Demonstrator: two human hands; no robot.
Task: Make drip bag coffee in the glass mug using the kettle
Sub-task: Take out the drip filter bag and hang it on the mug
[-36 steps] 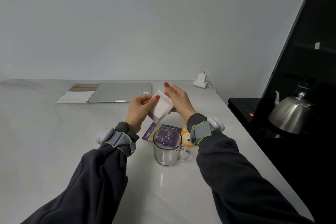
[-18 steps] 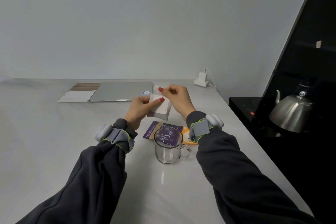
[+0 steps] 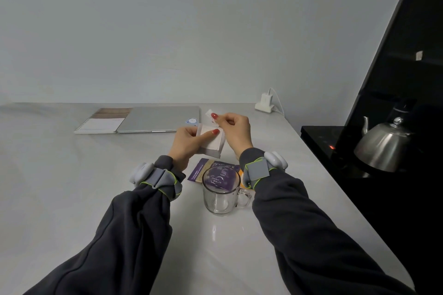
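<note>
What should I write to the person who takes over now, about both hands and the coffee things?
Left grip holds the white drip bag. Right grip pinches a strip at its top.
Glass mug stands empty, purple wrapper behind it; kettle sits on the black stove at right.
Done: bag unwrapped.
Left: open bag, hang it on mug, pour.

Mug (image 3: 221,191) before sachet (image 3: 208,170); laptop (image 3: 158,118) behind; kettle (image 3: 383,148) right.

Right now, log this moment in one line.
left hand holds drip bag | right hand pinches its top strip | glass mug empty | kettle untouched
</note>
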